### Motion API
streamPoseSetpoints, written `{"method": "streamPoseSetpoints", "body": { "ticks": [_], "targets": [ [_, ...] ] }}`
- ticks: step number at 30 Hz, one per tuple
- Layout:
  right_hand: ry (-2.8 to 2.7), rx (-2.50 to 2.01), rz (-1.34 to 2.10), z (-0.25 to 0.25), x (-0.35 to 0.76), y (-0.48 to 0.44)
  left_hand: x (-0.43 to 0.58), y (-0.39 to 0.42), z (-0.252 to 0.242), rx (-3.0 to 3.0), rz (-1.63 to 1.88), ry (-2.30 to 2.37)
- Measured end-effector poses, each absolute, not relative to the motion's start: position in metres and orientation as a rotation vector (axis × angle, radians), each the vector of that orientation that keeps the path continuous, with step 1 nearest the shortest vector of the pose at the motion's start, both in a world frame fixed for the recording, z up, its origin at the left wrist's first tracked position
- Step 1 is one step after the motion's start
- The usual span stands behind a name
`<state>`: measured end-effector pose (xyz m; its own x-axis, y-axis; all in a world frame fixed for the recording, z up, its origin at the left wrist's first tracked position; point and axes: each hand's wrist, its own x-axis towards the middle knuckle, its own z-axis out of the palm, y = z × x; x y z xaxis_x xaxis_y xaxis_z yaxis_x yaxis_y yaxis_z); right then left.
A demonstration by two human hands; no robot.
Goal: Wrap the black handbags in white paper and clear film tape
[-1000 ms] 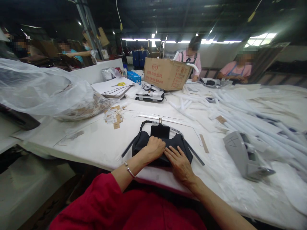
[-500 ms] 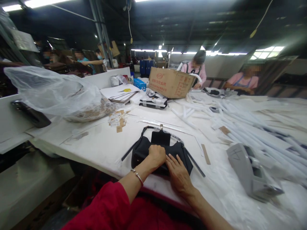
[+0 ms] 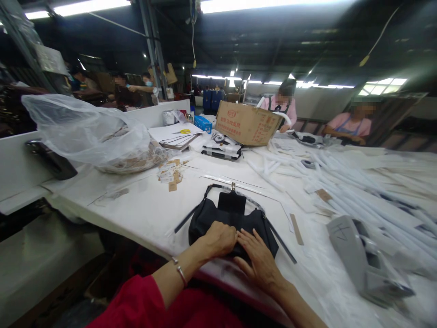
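A small black handbag lies flat on the white table right in front of me, its flap and metal clasp pointing away and thin straps trailing to both sides. My left hand is curled into a loose fist on the bag's near edge, fingers tucked under so what they grip is hidden. My right hand rests beside it on the bag with fingers stretched flat. A bracelet sits on my left wrist.
A clear plastic bag of material lies at the left. Paper tags are scattered beyond the handbag. A cardboard box stands at the back, two seated people behind it. White tubes cover the right side, with a grey tool nearer.
My view has tilted up, so everything sits lower in frame. Both hands have slid toward the near edge of the handbag. The bag itself has stayed in place.
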<state>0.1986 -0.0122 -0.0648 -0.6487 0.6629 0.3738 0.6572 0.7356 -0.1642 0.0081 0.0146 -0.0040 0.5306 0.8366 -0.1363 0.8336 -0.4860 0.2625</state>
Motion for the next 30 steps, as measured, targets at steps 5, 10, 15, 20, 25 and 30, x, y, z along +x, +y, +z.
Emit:
{"method": "streamPoseSetpoints", "body": {
  "ticks": [5,10,15,20,25,30],
  "targets": [
    [-2.58,-0.969,0.018,-0.065,0.204,-0.009,0.005,0.05,0.016,2.109,0.369,1.532],
    [-2.587,-0.956,-0.015,-0.073,0.205,-0.007,0.018,0.125,0.02,1.567,0.837,1.573],
    [-2.577,-0.968,-0.051,-0.078,0.205,-0.005,0.027,0.159,0.0,1.152,0.978,1.364],
    [-2.553,-1.007,-0.029,-0.075,0.201,-0.006,0.025,0.162,-0.014,0.912,0.998,1.2],
    [-2.51,-1.001,-0.026,-0.073,0.198,-0.006,0.018,0.149,-0.014,0.776,1.063,1.038],
    [-2.506,-1.004,-0.007,-0.072,0.197,-0.007,0.003,0.12,-0.013,0.744,1.117,0.886]
  ]
}}
